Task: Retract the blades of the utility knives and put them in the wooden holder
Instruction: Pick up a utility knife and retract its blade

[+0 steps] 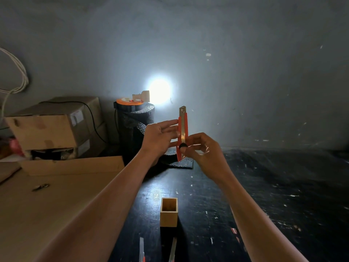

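Observation:
I hold a red utility knife (183, 127) upright in front of me, well above the table. My left hand (160, 137) grips its body from the left side. My right hand (200, 148) pinches the black slider knob low on the knife. A short metal tip shows at the knife's top end. The square wooden holder (169, 214) stands upright on the dark table below my hands; nothing shows in its opening. Two more utility knives (141, 249) (172, 249) lie at the bottom edge, blades pointing away from me.
Cardboard boxes (54, 127) are stacked at the back left behind a cardboard sheet (47, 201) with a small metal object (40, 187) on it. A dark roll of mesh (136, 127) with an orange reel and a bright lamp (159, 91) stands behind my hands.

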Demonstrator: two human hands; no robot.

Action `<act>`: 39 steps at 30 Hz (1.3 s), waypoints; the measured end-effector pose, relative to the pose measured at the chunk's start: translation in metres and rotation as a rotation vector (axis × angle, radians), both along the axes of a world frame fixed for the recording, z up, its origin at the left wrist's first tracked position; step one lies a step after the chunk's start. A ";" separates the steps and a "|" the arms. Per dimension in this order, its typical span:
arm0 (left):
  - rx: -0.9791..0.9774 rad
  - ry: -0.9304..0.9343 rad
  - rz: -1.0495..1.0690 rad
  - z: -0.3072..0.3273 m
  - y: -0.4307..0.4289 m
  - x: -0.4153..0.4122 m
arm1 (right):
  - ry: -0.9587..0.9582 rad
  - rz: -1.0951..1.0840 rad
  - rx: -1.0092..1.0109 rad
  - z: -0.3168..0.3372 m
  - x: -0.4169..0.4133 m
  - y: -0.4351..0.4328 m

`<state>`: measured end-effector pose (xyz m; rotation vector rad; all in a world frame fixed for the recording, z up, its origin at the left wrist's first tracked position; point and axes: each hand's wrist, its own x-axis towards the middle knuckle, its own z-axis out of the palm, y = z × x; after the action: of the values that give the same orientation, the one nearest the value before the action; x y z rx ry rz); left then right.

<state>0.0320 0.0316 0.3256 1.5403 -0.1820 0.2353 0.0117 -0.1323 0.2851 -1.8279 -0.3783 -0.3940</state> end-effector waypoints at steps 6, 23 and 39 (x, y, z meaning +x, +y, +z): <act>-0.014 -0.003 -0.009 0.000 -0.002 0.003 | -0.038 0.023 -0.053 0.001 0.002 -0.002; -0.012 0.006 0.008 -0.007 -0.002 0.003 | -0.046 0.034 -0.104 0.001 0.002 -0.001; -0.043 0.007 -0.039 -0.017 0.009 -0.001 | -0.002 0.030 0.055 -0.002 0.003 0.006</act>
<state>0.0307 0.0406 0.3085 1.4931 -0.1999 0.2024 0.0149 -0.1261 0.2826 -1.7659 -0.3926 -0.3818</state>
